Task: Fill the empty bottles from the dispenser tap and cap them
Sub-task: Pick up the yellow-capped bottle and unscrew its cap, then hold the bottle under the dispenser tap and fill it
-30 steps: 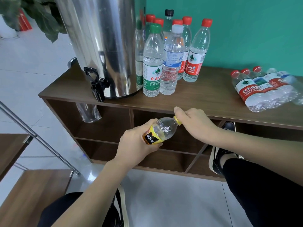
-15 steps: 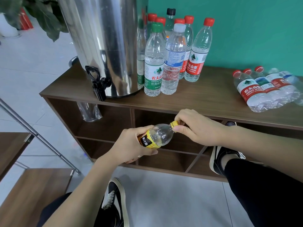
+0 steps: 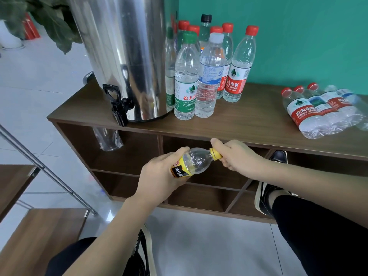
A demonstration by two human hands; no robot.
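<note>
My left hand (image 3: pixel 159 176) grips the body of a small clear bottle with a yellow label (image 3: pixel 196 161), tilted with its neck toward the right, below the cabinet's front edge. My right hand (image 3: pixel 237 156) pinches its yellow cap (image 3: pixel 216 153). The steel dispenser (image 3: pixel 123 56) stands at the cabinet's left end, its black tap (image 3: pixel 118 105) overhanging the front edge. Several capped bottles (image 3: pixel 201 76) stand upright just right of the dispenser. More capped bottles (image 3: pixel 318 110) lie on their sides at the far right.
The wooden cabinet top (image 3: pixel 249 124) has open shelves below; a clear plastic bag (image 3: pixel 108 140) hangs under the tap. A metal rail (image 3: pixel 49 172) and wooden steps (image 3: pixel 39 236) are at left. A potted plant (image 3: pixel 39 20) stands behind. My shoes rest near the shelves.
Both hands stay on the small bottle, which has shifted only slightly. My right hand's fingers have shifted round the yellow cap.
</note>
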